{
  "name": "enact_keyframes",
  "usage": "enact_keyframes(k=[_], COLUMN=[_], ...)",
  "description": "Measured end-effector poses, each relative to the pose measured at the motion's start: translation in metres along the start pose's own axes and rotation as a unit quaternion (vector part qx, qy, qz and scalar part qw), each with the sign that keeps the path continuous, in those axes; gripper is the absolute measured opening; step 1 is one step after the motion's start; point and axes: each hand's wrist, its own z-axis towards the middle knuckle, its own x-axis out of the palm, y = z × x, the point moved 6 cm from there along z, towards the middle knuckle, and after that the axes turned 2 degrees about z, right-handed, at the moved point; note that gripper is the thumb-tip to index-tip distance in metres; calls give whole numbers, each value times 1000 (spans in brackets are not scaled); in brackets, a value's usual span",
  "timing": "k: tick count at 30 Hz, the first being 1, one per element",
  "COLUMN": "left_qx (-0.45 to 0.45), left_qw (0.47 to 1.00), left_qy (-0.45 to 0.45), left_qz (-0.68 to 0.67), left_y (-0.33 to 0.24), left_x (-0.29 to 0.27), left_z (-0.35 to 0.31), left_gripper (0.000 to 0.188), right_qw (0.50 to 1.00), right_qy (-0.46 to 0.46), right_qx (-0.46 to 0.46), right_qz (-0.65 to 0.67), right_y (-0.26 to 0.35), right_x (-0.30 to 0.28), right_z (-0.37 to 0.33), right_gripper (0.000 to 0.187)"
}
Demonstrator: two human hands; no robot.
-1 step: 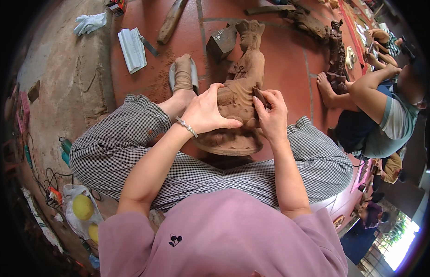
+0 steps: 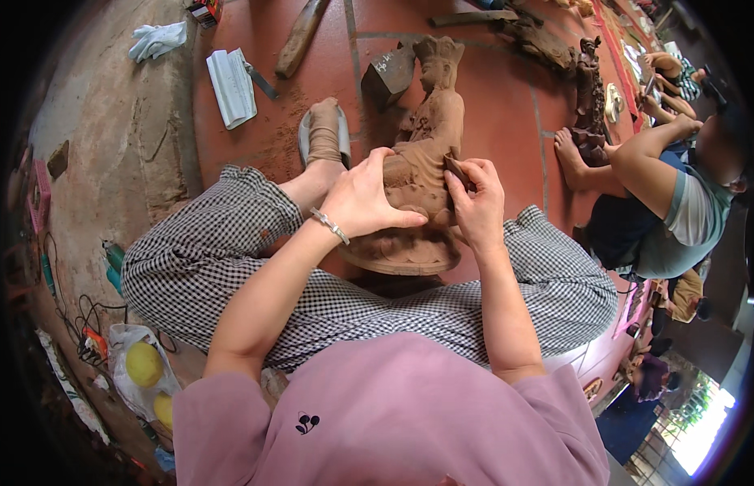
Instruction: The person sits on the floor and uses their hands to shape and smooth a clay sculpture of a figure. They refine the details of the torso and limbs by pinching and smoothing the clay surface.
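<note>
A carved brown wooden statue (image 2: 438, 121) of a seated figure with a tall headdress lies between my legs, its head pointing away from me and its rounded base close to me. My left hand (image 2: 362, 196) is wrapped over its lower body, thumb pressed along the carved folds. At the statue's right side, my right hand (image 2: 480, 198) pinches a small folded brown piece of sandpaper (image 2: 454, 167) against the surface. The fingertips partly cover the sandpaper.
A dark wedge-shaped block (image 2: 388, 74) sits beside the statue's head. Brown dust, a face mask (image 2: 231, 89) and a wooden mallet-like piece (image 2: 301, 40) lie beyond my foot. A glove (image 2: 157, 40) is far left. Another person (image 2: 668, 186) sits at right near a dark carved figure (image 2: 587, 97).
</note>
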Motion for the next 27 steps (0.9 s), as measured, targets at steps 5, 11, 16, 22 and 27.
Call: enact_keyframes(k=[5, 11, 16, 22, 27], left_qx=[-17, 8, 10, 16, 2], left_qw=[999, 999, 999, 999, 999], left_qy=[-6, -36, -38, -48, -34], left_qz=[33, 5, 9, 10, 16], left_y=[-15, -9, -10, -5, -7], left_x=[6, 10, 11, 14, 10], left_z=[-4, -8, -8, -15, -11], left_gripper=[120, 118, 117, 115, 114], right_qw=[999, 993, 973, 989, 954], right_qy=[31, 78, 132, 100, 131], right_qx=[-35, -82, -118, -56, -111], right_qz=[-1, -29, -148, -95, -244], right_y=[22, 33, 50, 41, 53], right_x=[1, 7, 35, 20, 43], right_z=[-4, 1, 47, 2, 41], right_gripper=[17, 12, 12, 13, 17])
